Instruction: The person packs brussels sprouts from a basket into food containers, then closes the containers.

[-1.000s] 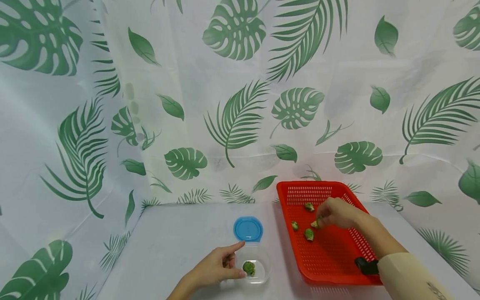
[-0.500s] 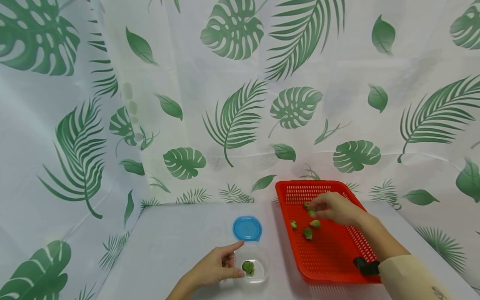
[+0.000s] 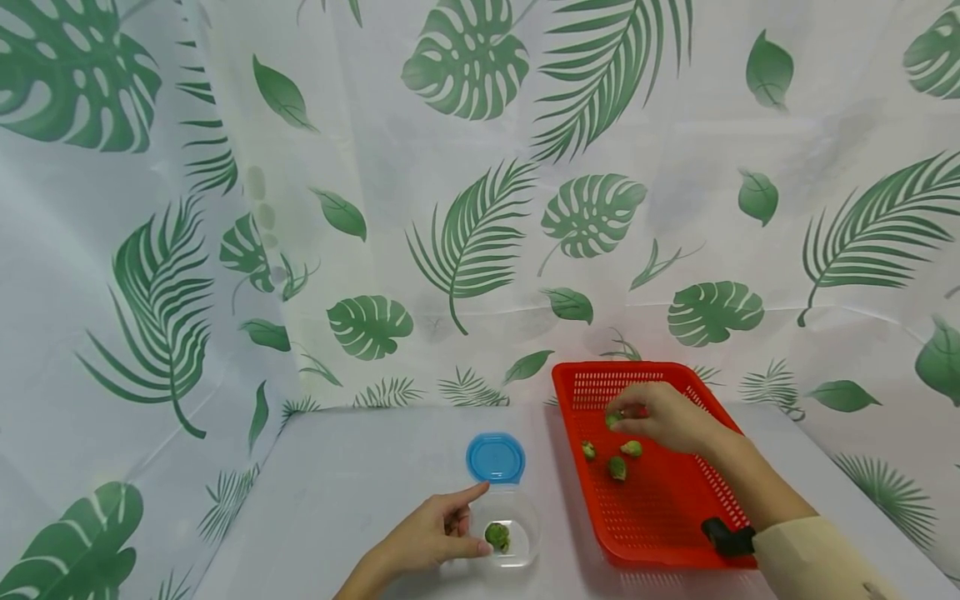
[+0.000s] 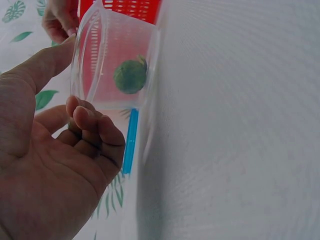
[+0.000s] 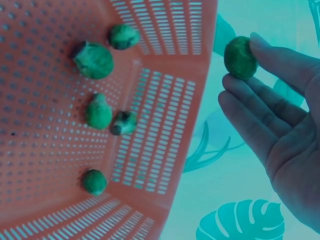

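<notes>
My left hand (image 3: 431, 533) holds a small clear plastic container (image 4: 115, 42) by its side, thumb and index finger spread along the rim. Inside the container lies one Brussels sprout (image 4: 130, 76). Over the far left part of the red basket (image 3: 645, 554), my right hand (image 3: 667, 418) pinches another Brussels sprout (image 5: 241, 57) between thumb and fingertips. The right wrist view shows this sprout held clear above the basket. Several more sprouts lie on the basket floor, among them a pale-ended one (image 3: 632, 448) and a greener one (image 3: 617, 468).
Just beyond the container lies a blue lid (image 3: 496, 458) on the white table (image 3: 360, 475). The basket's raised, slotted walls stand to the right. A leaf-printed sheet (image 3: 487, 350) hangs behind and at the sides. A black device (image 3: 727, 537) sits at the right wrist.
My right hand has moved from the pale-ended sprout, left lying in the basket, toward the far left, and pinches another sprout. The left hand and container have stayed put.
</notes>
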Demonstrator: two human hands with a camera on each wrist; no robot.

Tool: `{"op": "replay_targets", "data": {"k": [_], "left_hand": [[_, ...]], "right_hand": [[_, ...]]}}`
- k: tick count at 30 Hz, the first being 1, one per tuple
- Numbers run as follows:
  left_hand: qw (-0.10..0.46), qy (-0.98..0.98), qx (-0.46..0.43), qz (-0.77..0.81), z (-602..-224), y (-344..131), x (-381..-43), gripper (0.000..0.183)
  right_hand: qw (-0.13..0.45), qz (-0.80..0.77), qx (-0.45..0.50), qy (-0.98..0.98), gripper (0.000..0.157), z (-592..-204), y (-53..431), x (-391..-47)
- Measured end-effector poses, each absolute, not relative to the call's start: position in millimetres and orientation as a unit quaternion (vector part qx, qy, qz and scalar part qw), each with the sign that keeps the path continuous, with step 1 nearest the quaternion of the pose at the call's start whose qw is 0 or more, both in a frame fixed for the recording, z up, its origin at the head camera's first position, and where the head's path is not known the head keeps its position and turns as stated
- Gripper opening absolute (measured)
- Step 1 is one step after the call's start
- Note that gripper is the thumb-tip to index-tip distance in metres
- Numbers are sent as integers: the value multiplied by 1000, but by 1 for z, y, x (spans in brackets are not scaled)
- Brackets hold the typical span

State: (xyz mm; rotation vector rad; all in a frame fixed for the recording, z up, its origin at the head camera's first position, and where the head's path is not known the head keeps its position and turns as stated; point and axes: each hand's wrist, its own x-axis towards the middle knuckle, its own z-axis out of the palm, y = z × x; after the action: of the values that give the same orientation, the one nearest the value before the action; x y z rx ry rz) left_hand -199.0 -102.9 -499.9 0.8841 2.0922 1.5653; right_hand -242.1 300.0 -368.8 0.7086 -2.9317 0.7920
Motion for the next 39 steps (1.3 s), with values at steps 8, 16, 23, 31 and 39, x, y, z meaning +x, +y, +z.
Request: {"op": "replay_targets", "data": {"k": [8,16,23,31,39], "left_hand": [[191,746,311,557,-499,-103,-198,79],[189,750,305,556,-499,-101,-197,79],[191,751,296,558,-497,-101,-195,80],[190,752,299,555,-499,-102,-197,79],[194,750,293,560,-499,-102,-197,80]], "right_hand": [[67,262,233,-934,25,-367,296,-238],[138,258,236,-927,29,-355,290,-230],[205,262,257,-907,34,-345,284,-220],[256,289,265,-884,38,-342,273,-202],[295,308,262,-866,39,-342,263,-187]]}}
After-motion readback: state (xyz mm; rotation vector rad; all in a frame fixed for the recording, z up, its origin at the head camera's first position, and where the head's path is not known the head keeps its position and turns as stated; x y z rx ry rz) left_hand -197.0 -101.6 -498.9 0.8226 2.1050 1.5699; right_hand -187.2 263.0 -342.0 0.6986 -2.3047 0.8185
